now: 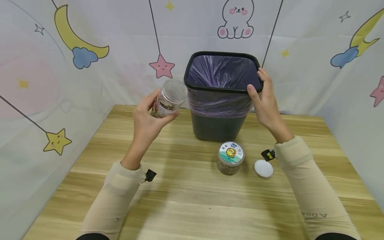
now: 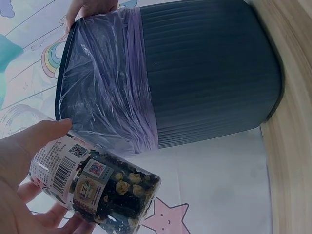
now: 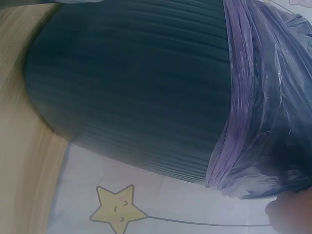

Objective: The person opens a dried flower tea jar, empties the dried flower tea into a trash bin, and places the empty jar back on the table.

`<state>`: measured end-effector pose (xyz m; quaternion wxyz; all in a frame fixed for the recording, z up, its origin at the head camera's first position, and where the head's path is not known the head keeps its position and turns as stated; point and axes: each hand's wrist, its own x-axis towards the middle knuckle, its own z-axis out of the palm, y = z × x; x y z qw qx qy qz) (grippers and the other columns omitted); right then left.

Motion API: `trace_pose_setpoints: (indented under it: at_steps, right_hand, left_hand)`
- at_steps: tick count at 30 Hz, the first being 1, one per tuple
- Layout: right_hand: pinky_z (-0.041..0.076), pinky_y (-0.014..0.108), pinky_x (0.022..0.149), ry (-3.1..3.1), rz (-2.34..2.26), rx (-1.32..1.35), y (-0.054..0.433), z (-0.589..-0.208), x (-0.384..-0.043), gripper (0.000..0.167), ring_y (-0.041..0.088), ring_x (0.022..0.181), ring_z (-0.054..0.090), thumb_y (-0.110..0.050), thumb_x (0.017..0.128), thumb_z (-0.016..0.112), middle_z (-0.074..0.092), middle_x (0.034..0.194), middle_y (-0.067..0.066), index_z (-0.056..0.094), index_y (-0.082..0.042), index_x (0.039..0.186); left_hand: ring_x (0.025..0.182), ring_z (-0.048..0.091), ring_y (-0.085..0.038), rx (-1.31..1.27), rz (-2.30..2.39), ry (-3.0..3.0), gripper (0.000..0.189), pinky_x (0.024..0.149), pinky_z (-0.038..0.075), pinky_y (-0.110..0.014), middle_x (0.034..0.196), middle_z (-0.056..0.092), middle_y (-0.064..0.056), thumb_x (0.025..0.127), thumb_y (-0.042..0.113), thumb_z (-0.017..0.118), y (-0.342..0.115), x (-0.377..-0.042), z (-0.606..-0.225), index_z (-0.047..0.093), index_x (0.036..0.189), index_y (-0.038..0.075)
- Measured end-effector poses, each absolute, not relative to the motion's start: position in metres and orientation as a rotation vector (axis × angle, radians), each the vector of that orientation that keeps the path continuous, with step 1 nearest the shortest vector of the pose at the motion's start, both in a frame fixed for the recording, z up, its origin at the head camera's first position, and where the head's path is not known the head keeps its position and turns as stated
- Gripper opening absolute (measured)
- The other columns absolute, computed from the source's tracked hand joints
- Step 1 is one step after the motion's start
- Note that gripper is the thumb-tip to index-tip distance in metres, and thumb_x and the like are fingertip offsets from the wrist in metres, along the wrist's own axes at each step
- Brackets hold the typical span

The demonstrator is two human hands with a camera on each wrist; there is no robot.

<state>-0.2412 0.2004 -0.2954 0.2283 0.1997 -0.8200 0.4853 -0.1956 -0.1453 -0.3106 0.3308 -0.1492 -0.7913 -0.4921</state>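
One wood-grain table (image 1: 180,206): spans the lower frame, bearing everything that stands here.
Dark bin (image 1: 216,128): upright at upper centre, lined with a purple bag (image 1: 222,103); it looks light, so a firm steadying hold suits it.
Right hand (image 1: 265,103): right of centre, gripping the bin's rim at its right-hand corner, thumb in front; holding bag and rim together should stop the liner slipping.
Left hand (image 1: 148,116): left of centre, fingers and thumb curled around the open jar; a snug grip low on the body would leave the mouth free.
Open jar (image 1: 174,93): just left of the bin's rim, mouth up and leaning binward, dark contents near its base; contact is unclear. Any tipping would best begin with the mouth well inside the rim, slowly.
Lidded jar (image 1: 230,155): before the bin, best left undisturbed.
White disc (image 1: 263,168): right of that jar, clear of both wrists.
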Motion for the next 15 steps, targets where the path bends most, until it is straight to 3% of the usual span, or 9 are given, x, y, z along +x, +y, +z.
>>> trace_pose_setpoints:
  at_steps: [5,15]
  right_hand:
    - [0.014,0.035,0.119,-2.249,1.343,0.554,0.2,-0.296,-0.24,0.075,0.014,0.149,0.012,-0.049,0.1,0.045,0.013,0.165,0.004,0.019,-0.006,0.157]
    - [0.013,0.038,0.119,-2.26,1.328,0.52,0.198,-0.294,-0.239,0.08,0.013,0.148,0.014,-0.058,0.098,0.042,0.013,0.165,-0.001,0.021,-0.007,0.156]
  left_hand:
    - [0.109,0.059,-0.018,-0.389,-1.26,-2.03,0.075,0.092,0.05,-0.04,0.121,0.066,-0.006,0.065,0.015,0.096,-0.145,-0.199,-0.302,0.065,0.133,0.011]
    - [0.107,0.056,-0.02,-0.379,-1.122,-1.988,0.077,0.089,0.048,-0.039,0.119,0.067,-0.006,0.065,0.019,0.096,-0.137,-0.214,-0.27,0.065,0.135,0.021]
